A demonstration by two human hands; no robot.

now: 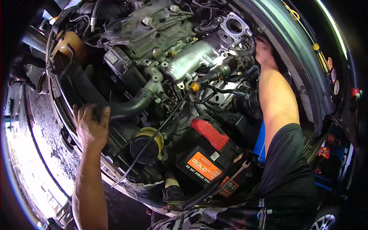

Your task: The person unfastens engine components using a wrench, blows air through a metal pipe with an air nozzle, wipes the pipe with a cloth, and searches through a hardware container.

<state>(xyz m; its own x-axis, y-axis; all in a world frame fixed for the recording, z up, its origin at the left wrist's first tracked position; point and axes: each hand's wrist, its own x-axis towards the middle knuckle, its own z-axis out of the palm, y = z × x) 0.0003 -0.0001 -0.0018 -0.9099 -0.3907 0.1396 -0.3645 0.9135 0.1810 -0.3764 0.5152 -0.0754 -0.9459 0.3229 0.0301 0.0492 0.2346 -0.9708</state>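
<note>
Head: left hand (91,126) on radiator shroud (82,90); right hand (264,51) behind intake manifold (191,57).

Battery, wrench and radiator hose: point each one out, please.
Battery (199,155), head view, on its black top beside the orange label.
Wrench (238,171), head view, on its shaft just below the open end.
Radiator hose (132,106), head view, on the middle of its curved black body.

We see our bare left hand (91,126) and bare right hand (264,51). Our right sleeve (291,168) is short and black. Our clothes near us are black and white camouflage.
</note>
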